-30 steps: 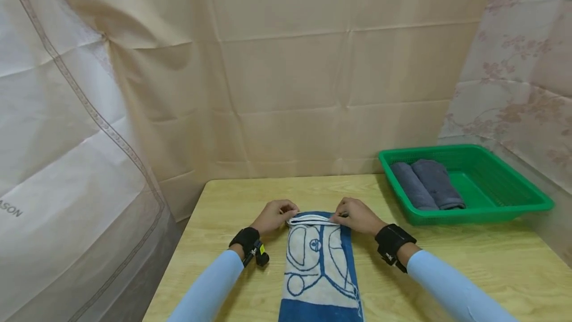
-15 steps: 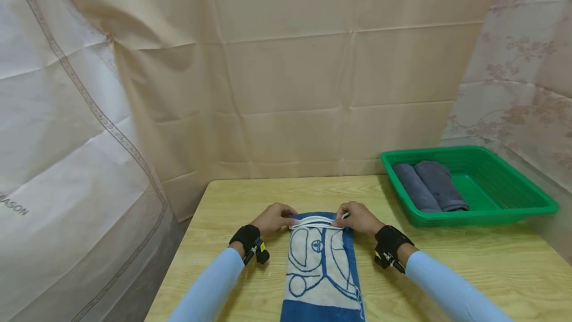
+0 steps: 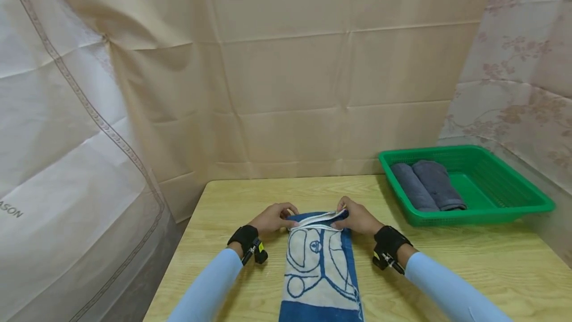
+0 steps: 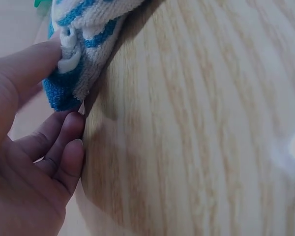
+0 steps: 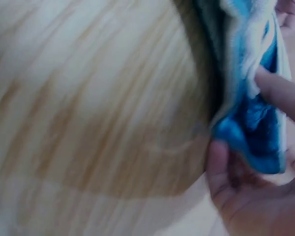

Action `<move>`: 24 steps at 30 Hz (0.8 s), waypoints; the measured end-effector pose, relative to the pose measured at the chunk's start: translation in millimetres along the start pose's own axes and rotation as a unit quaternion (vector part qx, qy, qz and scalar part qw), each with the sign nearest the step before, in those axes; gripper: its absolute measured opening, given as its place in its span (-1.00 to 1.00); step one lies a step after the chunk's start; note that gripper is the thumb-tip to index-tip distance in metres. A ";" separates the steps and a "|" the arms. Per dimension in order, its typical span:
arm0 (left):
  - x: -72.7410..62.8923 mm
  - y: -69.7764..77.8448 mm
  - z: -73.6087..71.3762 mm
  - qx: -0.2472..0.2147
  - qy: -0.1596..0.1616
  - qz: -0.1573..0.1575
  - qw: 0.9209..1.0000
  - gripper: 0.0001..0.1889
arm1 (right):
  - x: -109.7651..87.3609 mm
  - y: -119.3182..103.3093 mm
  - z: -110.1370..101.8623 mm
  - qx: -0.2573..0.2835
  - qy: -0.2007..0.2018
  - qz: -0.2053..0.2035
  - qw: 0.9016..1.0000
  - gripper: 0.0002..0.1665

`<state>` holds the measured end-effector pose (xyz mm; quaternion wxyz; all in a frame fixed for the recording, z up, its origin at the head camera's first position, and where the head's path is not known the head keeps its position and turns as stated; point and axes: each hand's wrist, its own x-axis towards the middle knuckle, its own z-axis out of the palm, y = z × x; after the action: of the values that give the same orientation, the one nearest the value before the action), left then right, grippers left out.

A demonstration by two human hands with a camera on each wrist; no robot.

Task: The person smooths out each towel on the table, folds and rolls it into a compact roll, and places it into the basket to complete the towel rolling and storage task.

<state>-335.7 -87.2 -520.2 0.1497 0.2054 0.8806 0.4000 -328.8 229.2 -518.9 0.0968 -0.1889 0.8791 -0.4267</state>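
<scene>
A blue and white towel [image 3: 319, 267] with a line drawing lies lengthwise on the wooden table [image 3: 232, 195], its far end turned over in a small fold. At that fold's left corner my left hand [image 3: 273, 217] pinches the cloth; in the left wrist view the thumb presses on the towel edge [image 4: 69, 88] and the other fingers curl beneath. My right hand [image 3: 357, 216] grips the right corner, where the fold is lifted a little and its layers part. The right wrist view shows the thumb in against the blue inner cloth [image 5: 255, 118], fingers below.
To the right on the table stands a green plastic basket [image 3: 473, 216] with two rolled grey towels [image 3: 431, 183] at its left side. A beige curtain [image 3: 286, 88] hangs behind the table's far edge. Pale sheets hang at both sides.
The right hand has raised the right corner of the fold, so the white edges spread apart and slant. The left hand keeps its place at the left corner.
</scene>
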 end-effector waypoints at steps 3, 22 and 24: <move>0.1 -0.8 1.2 -0.007 -0.003 0.022 1.000 -0.77 | 0.9 3.3 1.6 -0.004 -0.005 -0.021 1.000 -0.65; -0.1 7.0 1.8 0.014 -0.034 -0.027 0.999 -0.79 | -3.5 -0.4 8.5 -0.004 0.007 -0.021 1.000 -0.73; -0.4 7.4 1.5 0.017 -0.035 -0.025 0.999 -0.80 | -3.4 -0.3 8.4 -0.025 0.008 -0.044 0.999 -0.82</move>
<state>-332.9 -82.1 -515.5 0.1871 0.1995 0.8862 0.3740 -322.8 224.4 -523.8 0.0660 -0.2261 0.8811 -0.4100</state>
